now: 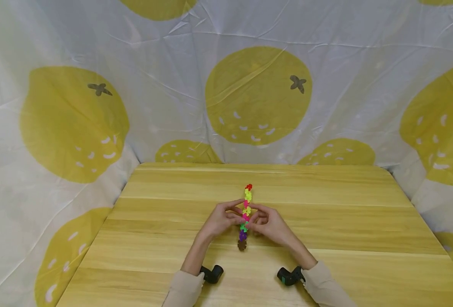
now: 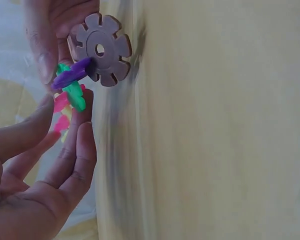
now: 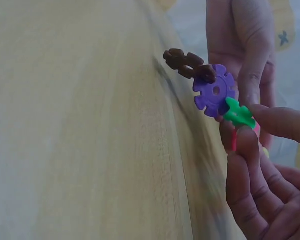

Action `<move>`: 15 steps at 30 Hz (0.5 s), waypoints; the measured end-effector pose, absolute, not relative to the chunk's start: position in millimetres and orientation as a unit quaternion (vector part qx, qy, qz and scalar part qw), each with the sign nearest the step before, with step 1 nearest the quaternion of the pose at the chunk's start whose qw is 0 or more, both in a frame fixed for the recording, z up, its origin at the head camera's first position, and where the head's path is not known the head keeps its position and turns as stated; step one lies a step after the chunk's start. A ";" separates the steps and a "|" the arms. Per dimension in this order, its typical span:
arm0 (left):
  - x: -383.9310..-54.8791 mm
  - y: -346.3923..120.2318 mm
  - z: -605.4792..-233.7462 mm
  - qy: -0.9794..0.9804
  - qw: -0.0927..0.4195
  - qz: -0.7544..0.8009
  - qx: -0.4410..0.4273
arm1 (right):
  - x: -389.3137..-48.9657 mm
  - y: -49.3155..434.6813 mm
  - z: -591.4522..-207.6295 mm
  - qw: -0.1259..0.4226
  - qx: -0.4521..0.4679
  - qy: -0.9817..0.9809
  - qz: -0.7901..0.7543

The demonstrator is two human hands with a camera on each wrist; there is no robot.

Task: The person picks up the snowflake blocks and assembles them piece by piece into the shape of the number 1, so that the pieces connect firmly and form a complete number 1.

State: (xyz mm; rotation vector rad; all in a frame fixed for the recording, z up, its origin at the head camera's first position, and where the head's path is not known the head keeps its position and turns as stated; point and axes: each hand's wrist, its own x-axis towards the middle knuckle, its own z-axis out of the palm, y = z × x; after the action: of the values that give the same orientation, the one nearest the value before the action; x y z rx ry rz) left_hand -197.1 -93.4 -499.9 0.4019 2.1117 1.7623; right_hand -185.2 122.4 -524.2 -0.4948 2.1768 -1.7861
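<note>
A chain of notched plastic snowflake discs [image 1: 247,211] runs away from me between my hands, each disc slotted into its neighbour at an angle. Its far end is red [image 1: 249,186], followed by yellow and pink discs. At the near end come a green disc [image 3: 239,114], a purple disc [image 3: 216,91] and a brown disc [image 2: 104,49] with a round centre hole. My left hand [image 1: 219,220] grips the chain's left side between thumb and fingers. From the right, my right hand [image 1: 271,225] pinches it around the green disc. Fingers partly hide the middle discs.
The hands are over a wooden table [image 1: 326,192] with a light striped grain. Behind and beside it hangs a pale curtain [image 1: 165,85] printed with yellow fruit. Black wrist devices [image 1: 212,274] sit by both beige sleeves [image 1: 327,283].
</note>
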 end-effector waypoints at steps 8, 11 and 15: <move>-200.9 -91.4 -499.6 0.776 0.185 0.587 0.140 | -188.9 123.7 -525.2 0.159 -0.166 0.756 -0.613; -202.2 -91.8 -497.0 0.793 0.186 0.561 0.148 | -192.0 123.5 -525.5 0.160 -0.163 0.762 -0.605; -204.3 -93.3 -494.0 0.809 0.193 0.532 0.160 | -196.2 123.5 -525.1 0.155 -0.163 0.770 -0.597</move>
State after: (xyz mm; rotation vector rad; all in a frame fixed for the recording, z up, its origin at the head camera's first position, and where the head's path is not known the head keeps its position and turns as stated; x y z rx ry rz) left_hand -204.3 -93.3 -494.0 0.4488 2.2703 1.4915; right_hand -196.2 123.5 -525.1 -0.4683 2.2059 -1.7116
